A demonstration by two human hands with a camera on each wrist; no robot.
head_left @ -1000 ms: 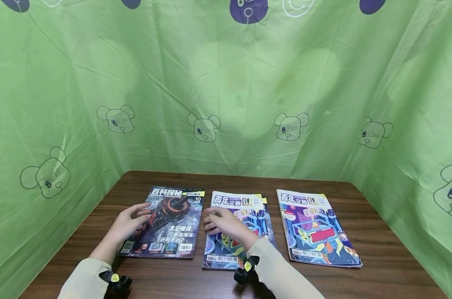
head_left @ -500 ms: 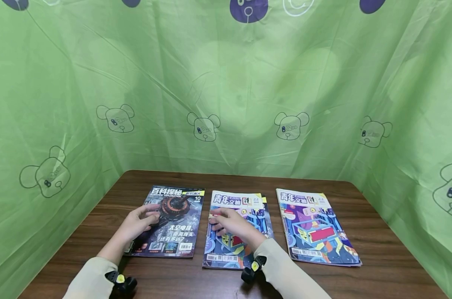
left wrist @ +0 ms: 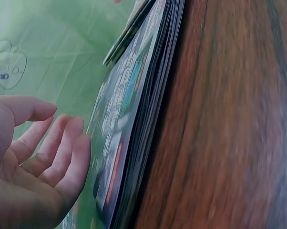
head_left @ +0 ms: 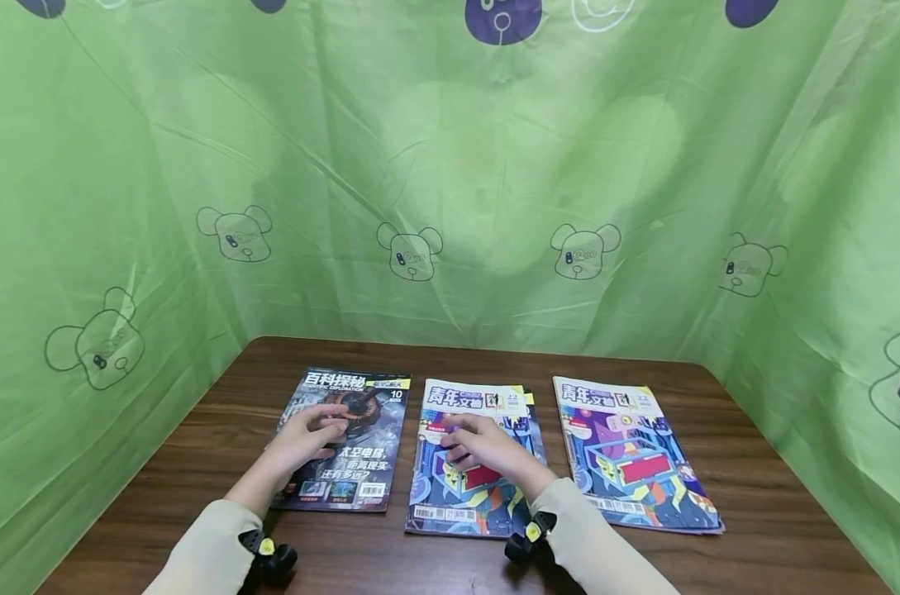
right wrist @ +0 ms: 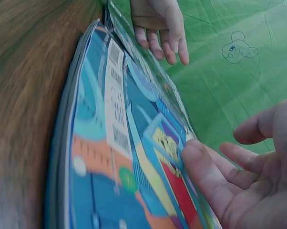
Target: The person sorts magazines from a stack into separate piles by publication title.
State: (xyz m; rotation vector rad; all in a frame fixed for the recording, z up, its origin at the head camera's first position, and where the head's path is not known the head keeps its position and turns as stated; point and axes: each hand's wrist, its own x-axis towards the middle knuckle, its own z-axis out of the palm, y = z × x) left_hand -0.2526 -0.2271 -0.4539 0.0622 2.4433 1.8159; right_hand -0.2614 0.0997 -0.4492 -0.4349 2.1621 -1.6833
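Observation:
In the head view my left hand (head_left: 304,442) is over the left part of a dark magazine (head_left: 368,471) with white lettering on its cover. Its fingers are loosely bent with nothing between them; the left wrist view shows this hand (left wrist: 43,162) with a gap inside the curl, beside the thick stack of page edges (left wrist: 153,105). Over the middle, a colourful purple-and-blue magazine (head_left: 450,496) lies under my right hand (head_left: 490,450), fingers relaxed and empty. From the right wrist, those fingers (right wrist: 205,164) are close over its printed cover (right wrist: 134,191).
A matching colourful magazine (head_left: 635,463) lies on the right of the brown wooden table (head_left: 777,512). Another cover (head_left: 533,421) peeks out under the middle magazine's right edge. Green cloth (head_left: 450,165) printed with bear heads hangs around the table's back and sides.
Both hands have drifted to the right, the left farther over the dark magazine, the right toward the centre of the middle one. The magazines stay in place.

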